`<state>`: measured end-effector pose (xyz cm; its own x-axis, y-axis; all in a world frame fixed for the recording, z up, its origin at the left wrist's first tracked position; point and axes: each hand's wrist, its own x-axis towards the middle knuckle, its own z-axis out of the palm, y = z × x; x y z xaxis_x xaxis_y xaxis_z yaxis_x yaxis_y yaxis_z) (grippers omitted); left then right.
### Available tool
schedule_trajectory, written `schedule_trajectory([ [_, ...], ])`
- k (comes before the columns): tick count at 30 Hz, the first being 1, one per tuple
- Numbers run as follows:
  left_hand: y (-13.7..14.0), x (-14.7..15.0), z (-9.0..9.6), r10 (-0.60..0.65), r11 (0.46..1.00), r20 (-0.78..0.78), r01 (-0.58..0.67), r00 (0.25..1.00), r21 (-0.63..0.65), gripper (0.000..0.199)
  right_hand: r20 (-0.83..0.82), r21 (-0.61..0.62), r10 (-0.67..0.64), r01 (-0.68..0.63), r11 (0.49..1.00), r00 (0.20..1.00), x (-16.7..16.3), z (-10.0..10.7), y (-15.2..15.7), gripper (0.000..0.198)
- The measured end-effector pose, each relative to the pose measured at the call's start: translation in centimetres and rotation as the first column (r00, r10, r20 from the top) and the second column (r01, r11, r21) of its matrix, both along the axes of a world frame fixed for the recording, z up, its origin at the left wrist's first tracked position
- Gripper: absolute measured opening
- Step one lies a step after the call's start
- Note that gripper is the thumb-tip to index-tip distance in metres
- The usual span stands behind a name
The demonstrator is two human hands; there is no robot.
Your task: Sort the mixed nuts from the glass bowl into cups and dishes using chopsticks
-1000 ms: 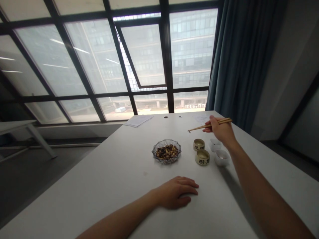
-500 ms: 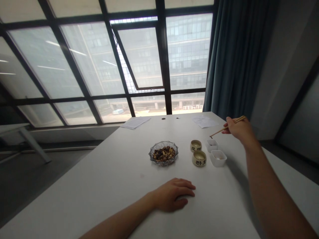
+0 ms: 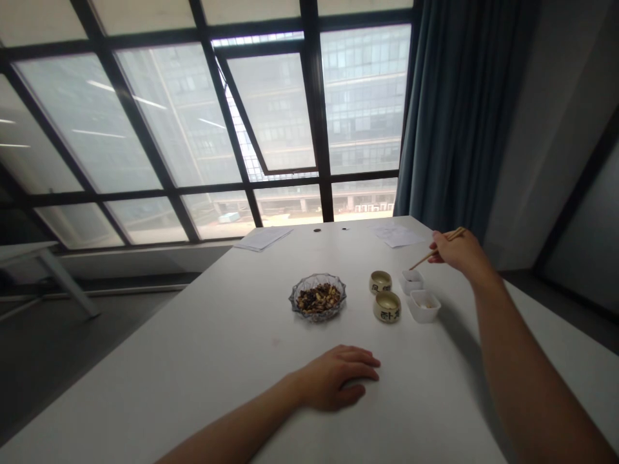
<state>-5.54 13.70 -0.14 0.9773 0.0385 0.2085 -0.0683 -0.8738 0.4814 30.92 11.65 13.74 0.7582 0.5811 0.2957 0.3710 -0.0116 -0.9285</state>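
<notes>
Chopsticks (image 3: 430, 255) are gripped in my right hand (image 3: 454, 250), their tips just over the far white plastic container (image 3: 411, 283). Small dark bits lie inside that container. Nearer to me is a second white container (image 3: 424, 310) with a few pale bits in it. Two beige cups with dark written characters stand to their left, a far cup (image 3: 380, 289) and a near cup (image 3: 387, 316). My left hand (image 3: 336, 380) rests on the table, fingers stretched out and holding nothing. Beyond it sits a scalloped glass bowl (image 3: 316, 316) filled with mixed brown, dark and yellowish pieces.
The white table (image 3: 217, 361) reaches toward a large framed window. Paper sheets (image 3: 264, 239) lie at its far left, another sheet (image 3: 399, 236) at the far right. A blue curtain (image 3: 449, 116) hangs behind my right hand. Another table (image 3: 29, 250) stands off to the left.
My right hand has shifted slightly left with the chopsticks, bringing their tips closer to the far white container. The dark piece seen at the tips before is no longer visible there. My left hand stays put.
</notes>
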Motion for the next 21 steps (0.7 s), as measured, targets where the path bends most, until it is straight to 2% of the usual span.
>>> schedule_trajectory([
  [5,0.1,0.1,-0.1,-0.006,1.000,0.001,0.006,1.000,-0.010,0.039,0.000,0.130,0.016,-0.015,0.991,1.000,-0.9,0.6,-0.1,0.028],
  [16,0.0,0.2,0.2,-0.020,1.000,-0.003,0.020,1.000,-0.005,0.038,0.068,0.262,0.096,-0.111,0.959,0.993,-4.5,2.0,-0.5,0.034],
  [21,0.0,0.2,0.1,-0.011,1.000,0.001,0.011,1.000,-0.005,0.038,0.112,0.313,0.130,-0.159,0.936,0.985,-5.9,1.9,0.0,0.036],
])
